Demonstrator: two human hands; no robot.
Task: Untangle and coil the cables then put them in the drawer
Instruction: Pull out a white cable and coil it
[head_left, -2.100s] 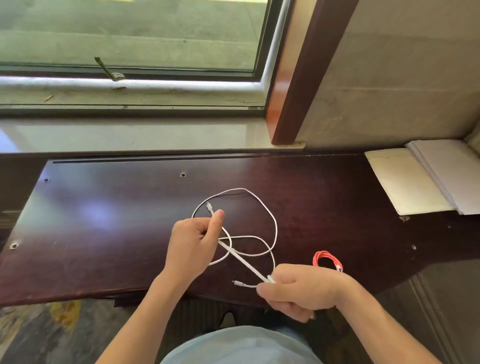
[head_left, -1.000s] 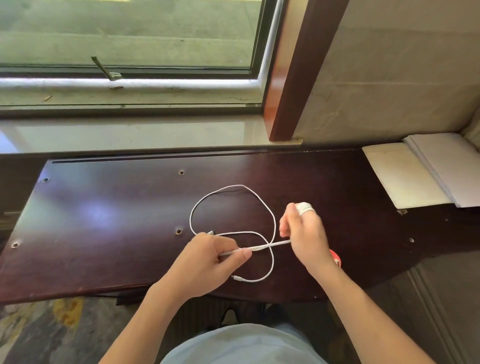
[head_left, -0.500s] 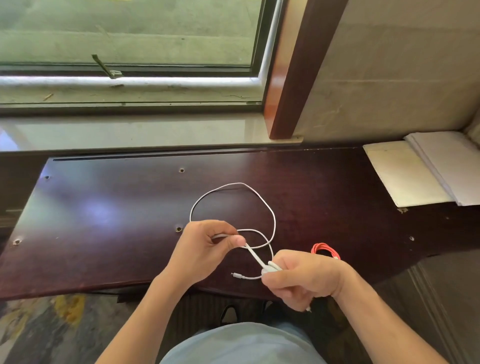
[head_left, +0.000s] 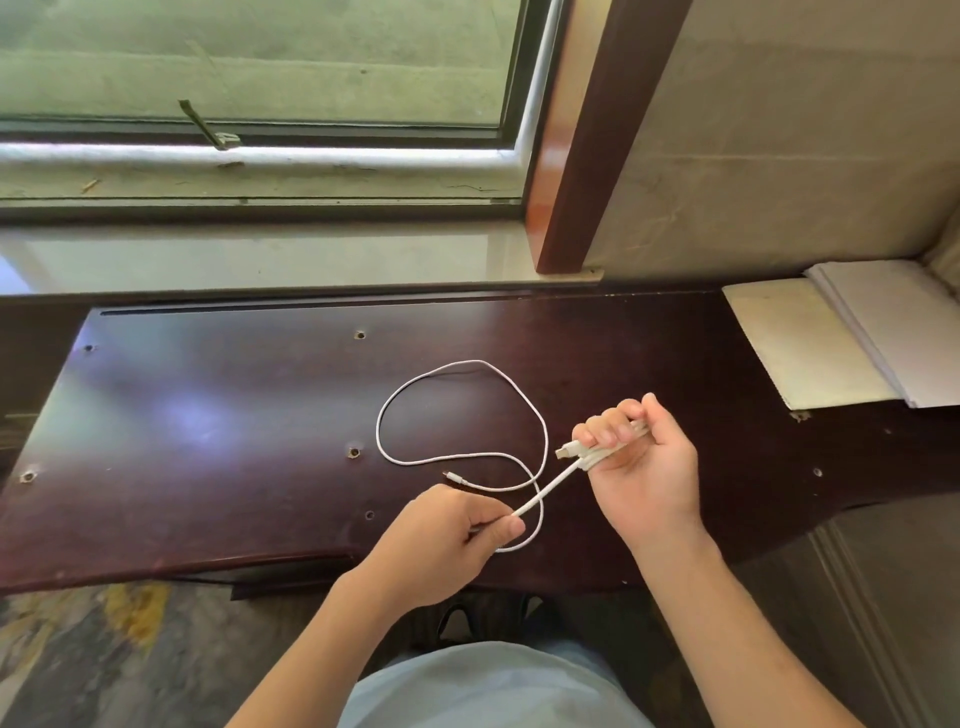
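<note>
- A white cable (head_left: 462, 415) is spread in a wide loop on the dark wooden desk (head_left: 208, 415), near the middle of the top and in front of the window (head_left: 260, 62).
- The right hand (head_left: 641, 467) is held palm up just above the desk, right of the loop, with its fingers (head_left: 608, 428) curled shut over a small bundle of wound cable turns.
- The large plug (head_left: 569, 449) of the cable is seen sticking out to the left from under those curled fingers.
- From the bundle, a straight stretch of the cable is drawn taut down and to the left to the left hand (head_left: 452, 540).
- The left hand is closed near the front edge of the desk, and the cable is pinched between its thumb and forefinger.
- Just beside the left thumb, the cable is bent into a small curl that runs back up into the big loop.
- The small plug (head_left: 452, 475) at the other end of the cable is lying on the desk, inside the loop and just above the left hand.
- Pale flat sheets (head_left: 841, 338) are stacked at the far right corner of the desk, well apart from the cable.
- Several small screw holes (head_left: 354, 452) are seen in the desk top, one just left of the loop.
</note>
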